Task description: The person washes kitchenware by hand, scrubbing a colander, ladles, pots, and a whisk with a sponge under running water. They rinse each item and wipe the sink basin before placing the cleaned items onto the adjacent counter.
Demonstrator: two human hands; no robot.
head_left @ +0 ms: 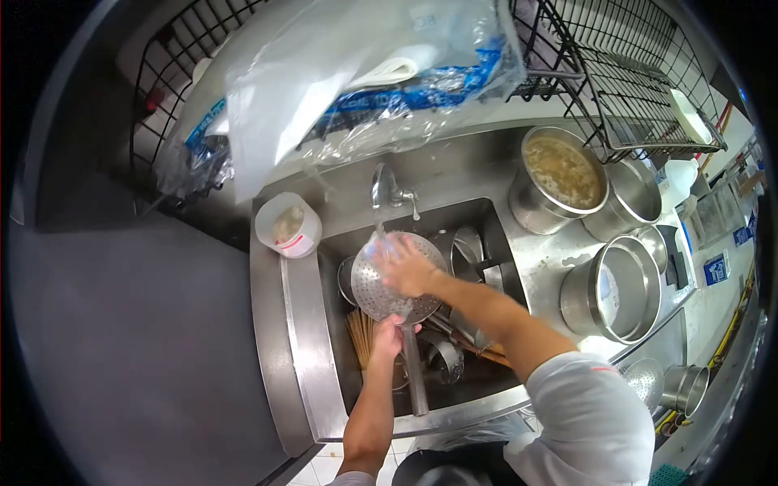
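Over the sink [328,356], my left hand [389,336] is closed on a round perforated metal skimmer [369,283], near where its handle [415,373] joins the bowl. The handle points down toward the sink's front edge. My right hand [405,266] lies on the skimmer's perforated face with fingers stretched and apart, under water from the faucet [382,190]. Beneath the skimmer, the sink holds a bundle of thin wooden sticks [361,336], a metal cup-like vessel [444,360] and other metal utensils, partly hidden.
A white plastic tub [288,225] stands at the sink's left corner. On the right counter are a pot of cloudy brownish liquid [561,174] and a wide metal pot [612,292]. Wire racks [640,73] and plastic bags [348,89] overhang the back.
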